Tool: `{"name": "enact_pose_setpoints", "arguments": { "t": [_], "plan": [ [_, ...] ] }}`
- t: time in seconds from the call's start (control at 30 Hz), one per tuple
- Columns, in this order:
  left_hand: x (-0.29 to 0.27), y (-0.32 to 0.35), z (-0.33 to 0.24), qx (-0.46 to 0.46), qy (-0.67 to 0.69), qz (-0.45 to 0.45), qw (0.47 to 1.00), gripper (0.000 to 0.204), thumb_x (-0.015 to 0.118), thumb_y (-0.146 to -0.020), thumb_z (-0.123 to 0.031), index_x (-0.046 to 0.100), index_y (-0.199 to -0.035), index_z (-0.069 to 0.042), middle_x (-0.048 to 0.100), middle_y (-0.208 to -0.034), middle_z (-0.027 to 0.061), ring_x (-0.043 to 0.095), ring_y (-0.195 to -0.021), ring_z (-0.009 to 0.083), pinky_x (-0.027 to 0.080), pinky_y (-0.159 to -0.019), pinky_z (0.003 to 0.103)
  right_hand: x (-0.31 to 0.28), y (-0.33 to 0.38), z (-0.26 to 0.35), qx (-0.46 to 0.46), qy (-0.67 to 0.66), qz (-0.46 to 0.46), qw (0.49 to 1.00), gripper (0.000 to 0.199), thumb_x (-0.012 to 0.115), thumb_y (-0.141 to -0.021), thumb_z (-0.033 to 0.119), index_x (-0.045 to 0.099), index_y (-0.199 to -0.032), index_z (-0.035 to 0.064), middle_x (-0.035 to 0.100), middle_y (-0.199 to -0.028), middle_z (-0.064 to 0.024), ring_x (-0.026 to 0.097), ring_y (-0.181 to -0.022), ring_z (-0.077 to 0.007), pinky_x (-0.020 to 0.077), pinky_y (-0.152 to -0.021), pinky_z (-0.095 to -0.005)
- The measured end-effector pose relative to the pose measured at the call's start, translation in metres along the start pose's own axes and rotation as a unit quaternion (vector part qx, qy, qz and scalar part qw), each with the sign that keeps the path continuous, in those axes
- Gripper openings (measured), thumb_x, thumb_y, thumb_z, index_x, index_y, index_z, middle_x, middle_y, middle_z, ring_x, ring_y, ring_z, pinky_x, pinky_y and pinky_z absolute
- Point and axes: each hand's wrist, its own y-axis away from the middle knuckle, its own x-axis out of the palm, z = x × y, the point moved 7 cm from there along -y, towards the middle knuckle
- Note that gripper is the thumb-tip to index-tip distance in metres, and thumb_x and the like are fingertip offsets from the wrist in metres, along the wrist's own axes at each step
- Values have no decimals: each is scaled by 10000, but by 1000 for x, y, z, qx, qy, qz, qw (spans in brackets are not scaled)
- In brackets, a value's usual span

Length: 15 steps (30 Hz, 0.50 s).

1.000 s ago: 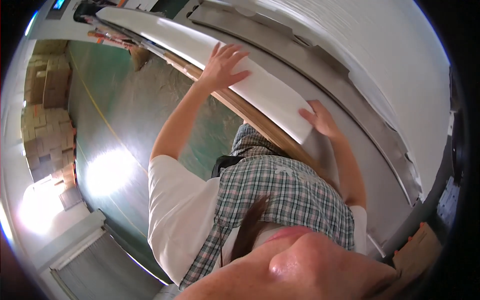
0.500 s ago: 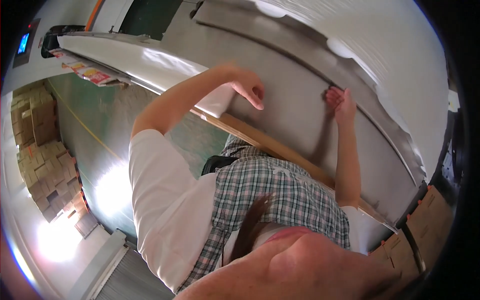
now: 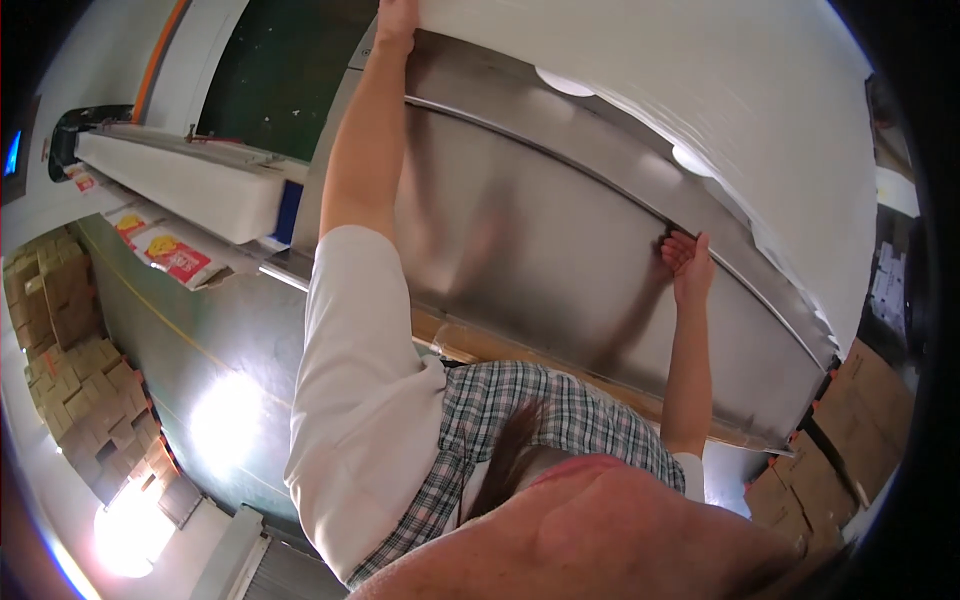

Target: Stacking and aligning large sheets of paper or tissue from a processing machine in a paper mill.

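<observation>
Gripping the white sheet stack (image 3: 680,90): left hand (image 3: 396,20), half cropped; right hand (image 3: 687,262), fingers tucked under, hidden.

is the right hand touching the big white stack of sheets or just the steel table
Cannot tell. In the head view the right hand presses the shiny steel table at the edge of the big white sheet stack; contact there is unclear.

Your hands reach over a silver-grey steel panel (image 3: 560,260). Above it spreads the plain white sheet stack (image 3: 700,90). Below the panel, your apron (image 3: 520,440) is green-and-white plaid, your sleeve (image 3: 360,400) white. Left of it, the floor (image 3: 170,340) is dull green, with brown cardboard boxes (image 3: 70,360).
</observation>
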Motion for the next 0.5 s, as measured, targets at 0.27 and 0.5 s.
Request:
{"name": "enact_pose_setpoints", "arguments": {
  "t": [0.27, 0.5],
  "plan": [
    [-32, -20, 44, -86, -22, 108, 990, 252, 564, -800, -275, 616, -941, -73, 603, -899, 20, 536, -812, 89, 423, -697, 229, 5, 6, 0, -4, 11, 3, 1000, 528, 375, -888, 425, 564, -910, -67, 603, -733, -121, 583, -636, -176, 483, -576, -251],
    [32, 1, -14, 17, -232, 278, 932, 456, 510, -775, -496, 605, -966, -94, 620, -914, 117, 586, -868, 210, 432, -700, 305, -5, 20, 0, -13, 26, -15, 999, 543, 356, -897, 416, 572, -891, -82, 606, -709, -134, 582, -591, -187, 487, -541, -269]
  ]
}}
